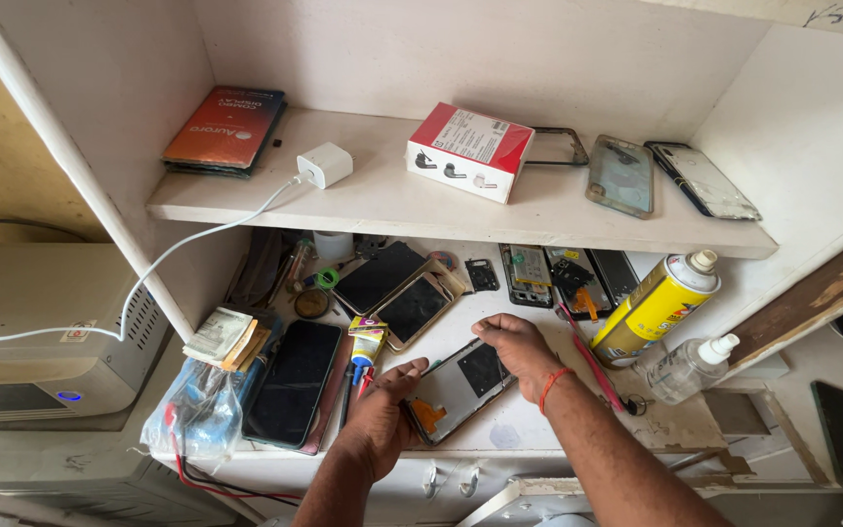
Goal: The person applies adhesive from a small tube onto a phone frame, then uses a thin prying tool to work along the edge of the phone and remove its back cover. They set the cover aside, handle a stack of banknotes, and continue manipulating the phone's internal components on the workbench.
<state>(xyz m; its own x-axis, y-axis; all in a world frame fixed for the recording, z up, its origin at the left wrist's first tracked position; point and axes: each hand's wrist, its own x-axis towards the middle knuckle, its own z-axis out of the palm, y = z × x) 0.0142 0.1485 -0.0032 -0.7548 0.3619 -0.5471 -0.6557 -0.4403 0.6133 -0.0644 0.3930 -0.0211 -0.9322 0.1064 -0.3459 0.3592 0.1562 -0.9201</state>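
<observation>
Left: clear plastic bag (192, 415) holding red and blue wires; beside it a black phone (293, 383) lying face up.

Centre: opened phone body (458, 388), flat near the front edge of the white bench (675, 425). Left hand (382, 415) grips its lower left corner; right hand (517, 349) presses fingertips on its top edge. Step judged: steadying the body for disassembly. Any next move calls for a firm hold and gentle prying.

Right: yellow spray can (658, 307), upright; clear pump bottle (687, 369) just beside, liquid inside.
</observation>
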